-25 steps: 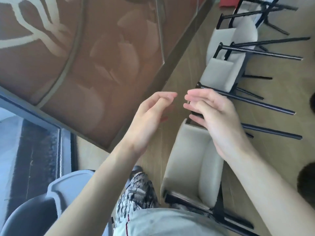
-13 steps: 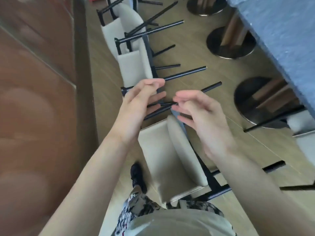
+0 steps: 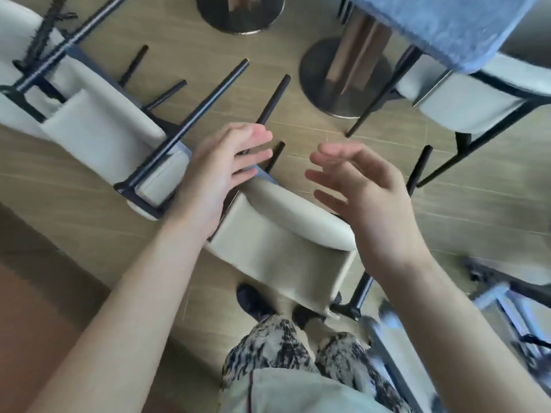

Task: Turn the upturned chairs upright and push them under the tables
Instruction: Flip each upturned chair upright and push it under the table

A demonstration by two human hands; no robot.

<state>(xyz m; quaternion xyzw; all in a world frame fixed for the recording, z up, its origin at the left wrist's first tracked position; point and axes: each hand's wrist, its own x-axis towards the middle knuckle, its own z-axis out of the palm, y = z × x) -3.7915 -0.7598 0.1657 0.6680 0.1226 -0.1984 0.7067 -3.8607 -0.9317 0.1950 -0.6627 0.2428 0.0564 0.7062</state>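
1. Directly below the head camera, on the tan wood-plank floor (image 3: 343,162), lies an overturned chair with cream padded seat and black metal frame (image 3: 280,234). Its black tubular legs (image 3: 272,99) point away from the person, toward the tables. The near edge of its cushion sits just in front of the person's dark shoes (image 3: 253,302).
2. Left hand (image 3: 220,171): fingers straight and loosely spread, holding nothing. It hovers over the far edge of the cushion, where the legs start; contact cannot be confirmed.
3. Right hand (image 3: 357,186): fingers relaxed, slightly bent, apart, holding nothing. It hovers above the right side of the same chair, apart from the left hand.
4. Second overturned cream-and-black chair (image 3: 98,129) lies just left of the first, legs also pointing away. More cream upholstery shows at the upper-left corner.
5. Upper right: blue-grey speckled counter top (image 3: 447,28) on a wooden post with a round brushed-metal base (image 3: 343,76). An upright cream chair on thin black legs (image 3: 477,96) stands partly beneath it.
6. Step in hand (judgement): the reach toward the nearest overturned chair; no grip taken, chair not yet righted.
7. Next move calls for (judgement): both hands closing on the frame or seat edges, one per side, then a rotation that brings the legs down to the floor.
8. After righting, the chair needs a push forward to the counter; the metal base is a likely snag for the legs.
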